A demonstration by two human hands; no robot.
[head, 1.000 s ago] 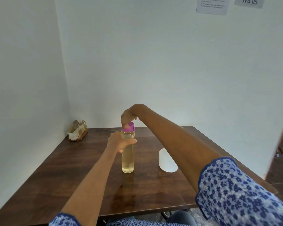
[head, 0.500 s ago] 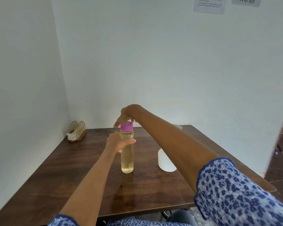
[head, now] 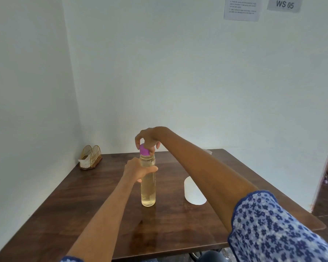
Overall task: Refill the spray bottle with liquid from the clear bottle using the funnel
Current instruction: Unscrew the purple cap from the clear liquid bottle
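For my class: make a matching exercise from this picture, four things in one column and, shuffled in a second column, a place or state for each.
Things
1. cap
2. bottle
3. napkin holder
4. sign

Places or states
A. on the wall, top right, reads WS 05
B. at the table's far left corner
C. purple, tilted, pinched by the right hand
D. upright on the table, gripped by the left hand

Pairs: 1-C, 2-D, 3-B, 4-A
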